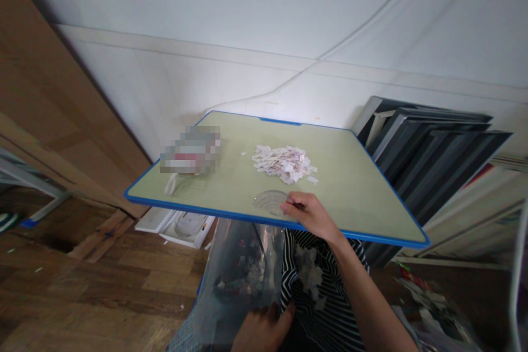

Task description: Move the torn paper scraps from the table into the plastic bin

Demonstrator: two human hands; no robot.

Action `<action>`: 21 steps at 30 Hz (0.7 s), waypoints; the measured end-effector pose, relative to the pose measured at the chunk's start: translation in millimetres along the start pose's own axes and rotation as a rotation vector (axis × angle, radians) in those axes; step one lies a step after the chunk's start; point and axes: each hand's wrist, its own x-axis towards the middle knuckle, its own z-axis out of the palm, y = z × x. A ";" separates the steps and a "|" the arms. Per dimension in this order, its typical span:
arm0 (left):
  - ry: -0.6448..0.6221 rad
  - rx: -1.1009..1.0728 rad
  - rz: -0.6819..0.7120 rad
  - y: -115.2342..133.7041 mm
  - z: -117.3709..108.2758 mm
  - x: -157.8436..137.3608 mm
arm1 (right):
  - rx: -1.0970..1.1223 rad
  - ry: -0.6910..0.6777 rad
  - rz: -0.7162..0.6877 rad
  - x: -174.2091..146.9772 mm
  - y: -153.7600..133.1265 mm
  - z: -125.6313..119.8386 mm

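My right hand [310,213] pinches the right end of a clear plastic protractor [267,202], which lies flat near the front edge of the table [355,187]. Beyond it is a loose heap of small torn paper pieces [284,163], white with pinkish marks. Low in the view, my left hand [264,329] is curled beside a clear plastic container [235,264] and striped black-and-white cloth [330,297]; what its fingers hold, if anything, is hidden. More paper scraps [308,275] lie on the cloth, and others show dimly inside the container.
At the table's left sits a blurred-out object [192,149] with a white strap [170,183]. Dark flat panels [437,159] lean against the wall at right. A tall cardboard box [61,93] stands left. An open white box [187,228] rests on the wooden floor.
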 end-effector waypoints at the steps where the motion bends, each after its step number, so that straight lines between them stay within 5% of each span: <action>1: 0.011 -0.002 0.007 -0.5 0.6 0.1 | 0.005 0.020 0.012 0.1 0.5 0.3; 10: 0.169 0.074 0.051 -11.3 21.8 -0.2 | 0.056 0.049 0.030 1.3 1.6 0.1; 16: 0.206 0.090 -0.068 -13.6 35.0 -0.4 | 0.046 0.036 0.058 1.8 0.2 0.5; 21: 0.249 0.090 0.086 -19.8 21.0 -3.9 | 0.081 0.060 0.073 3.3 1.5 1.4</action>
